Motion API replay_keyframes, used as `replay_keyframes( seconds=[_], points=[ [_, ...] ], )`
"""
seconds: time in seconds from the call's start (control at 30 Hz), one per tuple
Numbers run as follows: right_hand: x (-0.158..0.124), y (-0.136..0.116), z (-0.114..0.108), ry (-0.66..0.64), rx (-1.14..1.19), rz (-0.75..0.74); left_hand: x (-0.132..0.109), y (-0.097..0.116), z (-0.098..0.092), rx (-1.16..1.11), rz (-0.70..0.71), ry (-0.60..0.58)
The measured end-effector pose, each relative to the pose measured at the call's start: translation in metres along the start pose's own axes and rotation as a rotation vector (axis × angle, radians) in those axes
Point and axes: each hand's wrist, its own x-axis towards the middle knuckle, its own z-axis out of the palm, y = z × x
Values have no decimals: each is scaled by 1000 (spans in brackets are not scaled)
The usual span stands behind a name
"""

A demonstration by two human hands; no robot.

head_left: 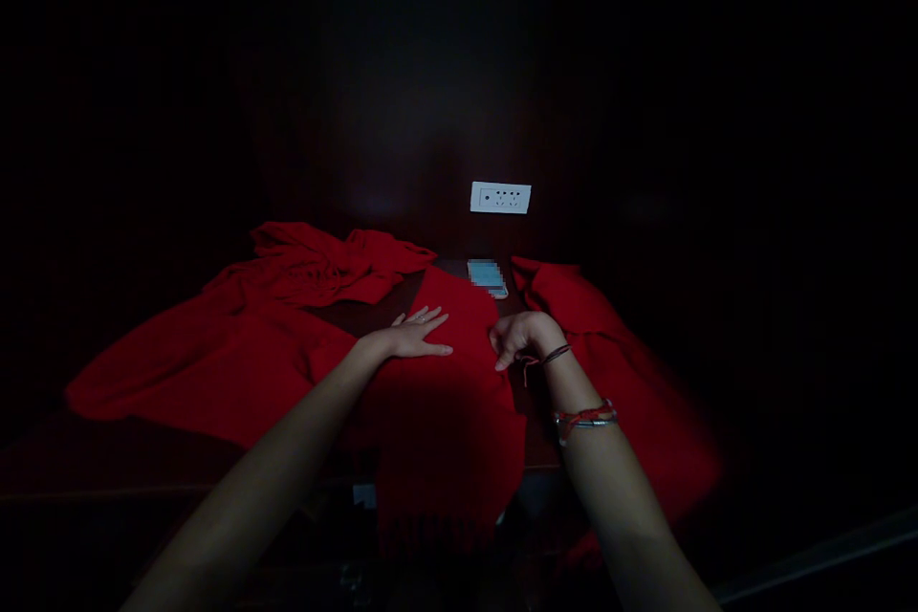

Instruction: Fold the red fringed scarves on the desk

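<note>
A red fringed scarf [448, 421] lies lengthwise across the dark tabletop, its tasselled end hanging over the front edge. My left hand [416, 335] rests flat on the scarf's left part, fingers spread, a ring on one of them. At the scarf's right edge, my right hand [520, 337] has its fingers curled in and closed on the cloth; the fingertips are partly hidden. Cords and bracelets circle my right wrist and forearm.
More red cloth [215, 354] spreads in loose folds on the left, and another red piece [617, 363] lies to the right. A phone [487, 277] with a lit, blurred screen sits behind the scarf. A white socket plate [500, 198] is on the dark wall.
</note>
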Motion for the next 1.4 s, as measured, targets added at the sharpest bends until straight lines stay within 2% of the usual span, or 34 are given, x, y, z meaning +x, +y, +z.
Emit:
replay_keyframes(
  seconds=[0.07, 0.1, 0.23, 0.27, 0.3, 0.37, 0.47, 0.53, 0.6, 0.63, 0.7, 0.8, 0.87, 0.93, 1.0, 1.07, 1.13, 1.17, 1.2, 1.3, 1.4],
  points=[
    [1, 5, -1, 27, 66, -24, 0, 2, 0, 9, -6, 14],
    [3, 7, -2, 104, 99, -16, 0, 3, 0, 21, -4, 28],
    [18, 8, -2, 695, 123, 79, 1, 9, 0, 76, 52, 165],
    [23, 7, -1, 788, 97, 76, 2, 10, 0, 80, 58, 193],
    [28, 6, 1, 827, 59, 64, 3, 10, 1, 77, 48, 200],
    [36, 3, 4, 798, -36, 54, 5, 9, 3, 66, -5, 159],
    [41, 0, 9, 709, -151, 133, 8, 6, 6, 55, -66, 74],
    [42, 0, 12, 730, -179, 167, 9, 6, 7, 60, -73, 64],
    [44, 0, 13, 794, -194, 113, 9, 6, 7, 63, -73, 73],
    [47, 0, 14, 798, -194, 75, 9, 7, 7, 64, -74, 86],
    [53, 2, 15, 713, -163, 38, 8, 8, 6, 66, -106, 111],
    [62, 7, 16, 533, -64, 164, 8, 8, 6, 56, -223, 106],
    [64, 11, 16, 512, -19, 241, 9, 6, 7, 49, -273, 84],
    [64, 12, 16, 573, -21, 240, 10, 5, 9, 54, -277, 84],
    [63, 10, 16, 701, -69, 140, 12, 4, 9, 69, -242, 132],
    [65, 5, 15, 806, -119, 3, 13, 3, 9, 93, -188, 261],
    [70, 1, 13, 813, -143, -77, 14, 1, 8, 115, -153, 399],
    [73, -1, 12, 788, -145, -76, 15, 0, 7, 118, -156, 415],
    [77, -2, 11, 762, -144, -53, 15, -1, 7, 111, -172, 379],
    [84, 1, 9, 718, -148, 53, 17, -4, 7, 63, -229, 167],
    [83, 6, 7, 736, -161, 123, 18, -5, 7, 35, -255, 112]
  ],
)
